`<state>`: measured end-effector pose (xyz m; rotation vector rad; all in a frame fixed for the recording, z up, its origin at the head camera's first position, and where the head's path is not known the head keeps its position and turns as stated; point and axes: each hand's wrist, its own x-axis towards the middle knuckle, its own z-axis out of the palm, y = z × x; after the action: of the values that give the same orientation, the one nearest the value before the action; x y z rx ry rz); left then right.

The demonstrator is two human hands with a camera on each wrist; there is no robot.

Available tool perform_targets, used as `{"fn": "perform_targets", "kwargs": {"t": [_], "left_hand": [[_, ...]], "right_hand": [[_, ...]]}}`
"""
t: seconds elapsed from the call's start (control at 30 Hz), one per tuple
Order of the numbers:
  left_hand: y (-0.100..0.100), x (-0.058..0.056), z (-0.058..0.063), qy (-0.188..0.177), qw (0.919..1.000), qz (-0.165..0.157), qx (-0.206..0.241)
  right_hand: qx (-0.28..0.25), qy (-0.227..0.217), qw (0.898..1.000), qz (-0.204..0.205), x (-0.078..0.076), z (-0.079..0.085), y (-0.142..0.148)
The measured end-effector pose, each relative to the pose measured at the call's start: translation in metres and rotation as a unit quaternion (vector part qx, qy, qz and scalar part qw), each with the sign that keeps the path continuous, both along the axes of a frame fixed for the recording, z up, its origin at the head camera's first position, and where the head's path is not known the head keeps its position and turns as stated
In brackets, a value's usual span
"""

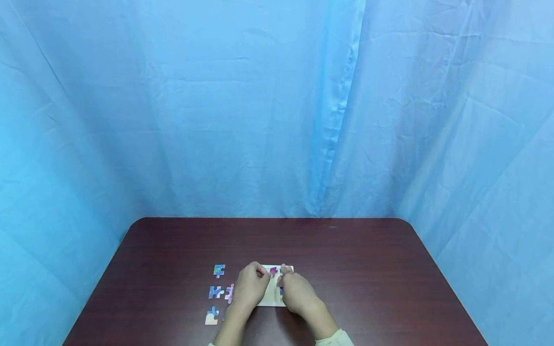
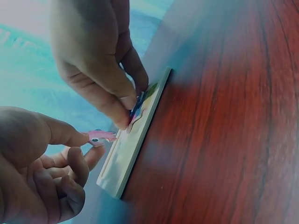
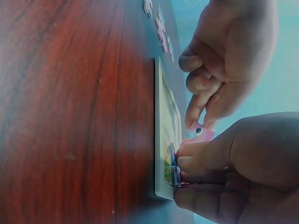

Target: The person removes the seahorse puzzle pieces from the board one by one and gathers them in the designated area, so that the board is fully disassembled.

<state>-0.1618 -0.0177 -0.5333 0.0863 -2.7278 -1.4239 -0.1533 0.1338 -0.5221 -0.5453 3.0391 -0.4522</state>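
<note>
My left hand [image 1: 252,286] pinches a pink jigsaw piece [image 2: 99,136] with a printed eye between thumb and fingertip, over the pale puzzle tray [image 1: 269,296]. The right wrist view shows the same pink piece [image 3: 202,132], close beside the right fingertips. Across the tray's right side, my right hand [image 1: 298,292] has thumb and fingers on a dark blue jigsaw piece [image 2: 136,109], which stands slightly above the tray's surface. A part with green and yellow print [image 3: 167,169] lies in the tray next to it. Both hands partly cover the tray in the head view.
Left of the tray lie several loose jigsaw pieces: one blue and green [image 1: 219,270], one blue [image 1: 214,292], one pink and purple [image 1: 229,292], one blue and cream [image 1: 211,316]. The dark red-brown table [image 1: 372,274] is bordered by blue curtains [image 1: 242,120].
</note>
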Motion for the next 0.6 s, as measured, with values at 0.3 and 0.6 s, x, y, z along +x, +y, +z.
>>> {"fn": "perform_targets", "kwargs": {"t": [0.3,0.6], "left_hand": [[-0.017,0.001,0.008,-0.01,0.9997,0.022,0.007],[-0.051,-0.001,0.019,-0.021,0.9986,0.048,0.005]], "right_hand": [[-0.003,-0.012,1.0,-0.008,-0.001,-0.004,0.0],[0.018,-0.01,1.0,-0.009,0.001,-0.003,-0.001]]}}
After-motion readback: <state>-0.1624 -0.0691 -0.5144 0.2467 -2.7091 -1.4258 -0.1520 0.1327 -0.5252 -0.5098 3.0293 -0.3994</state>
